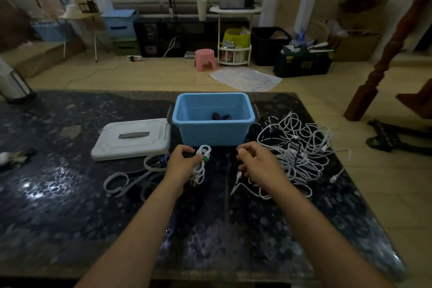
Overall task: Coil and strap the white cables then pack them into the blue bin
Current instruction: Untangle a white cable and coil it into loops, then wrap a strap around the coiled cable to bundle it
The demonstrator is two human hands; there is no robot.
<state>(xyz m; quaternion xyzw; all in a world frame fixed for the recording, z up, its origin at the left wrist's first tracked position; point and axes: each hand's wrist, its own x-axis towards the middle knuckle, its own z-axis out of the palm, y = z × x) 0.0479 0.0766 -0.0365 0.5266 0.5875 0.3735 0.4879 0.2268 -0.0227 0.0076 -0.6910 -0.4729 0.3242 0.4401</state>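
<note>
Writing: none readable; a dark bag on the floor at 1 o'clock has yellow print, too blurred to read.
Forearms: both bare, entering from the bottom edge, converging toward table centre.
Left hand (184, 161): back up, fingers and thumb curled round a coiled white cable (201, 164); a small green bit shows at the grip, cannot tell what it is.
Coiled white cable: upright loop, just in front of the blue bin, at 12 o'clock from the left wrist.
Right hand (258, 163): back up, fingers curled downward; whether it pinches anything cannot be told, a white plug end (238, 176) lies just by the thumb.
Straps (131, 176): pale loops on the table at 9 o'clock of the left hand, partly hidden by the wrist.
Loose white cables (301, 147): tangled heap at 3 o'clock of the right hand, some dark cable mixed in.
Lid (132, 139): white, grey handle, flat at 9 o'clock of the bin.
Blue bin (212, 132): open, table centre, at 12 o'clock; a dark item (221, 116) inside, unclear.
Table (70, 194): dark, speckled, glossy.
Far: pink stool (205, 58) on the floor, room blurred.
</note>
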